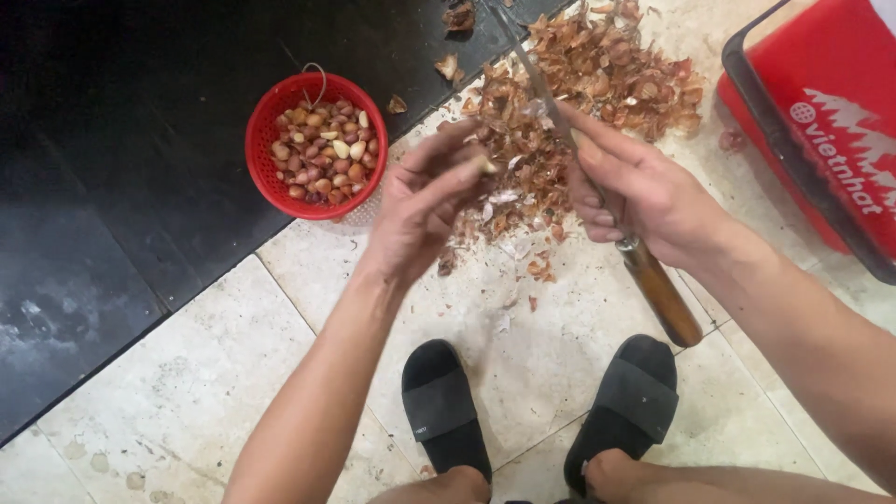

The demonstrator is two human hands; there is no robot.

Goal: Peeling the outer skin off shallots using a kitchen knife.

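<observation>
My left hand [425,201] pinches a small pale garlic clove [486,166] between thumb and fingertips, above the floor. My right hand [635,191] grips a knife [653,280] by its brown wooden handle; the thin blade runs up and away past my index finger, close to the clove. Under both hands lies a heap of brown and reddish papery peels [597,79]. A round red plastic basket [266,173] with several peeled cloves and small shallots stands to the left of my left hand.
Pale stone tiles [187,392] meet a black glossy floor strip [121,140] on the left. A red plastic crate [821,131] sits at the upper right. My feet in black slide sandals [443,411] rest at the bottom edge.
</observation>
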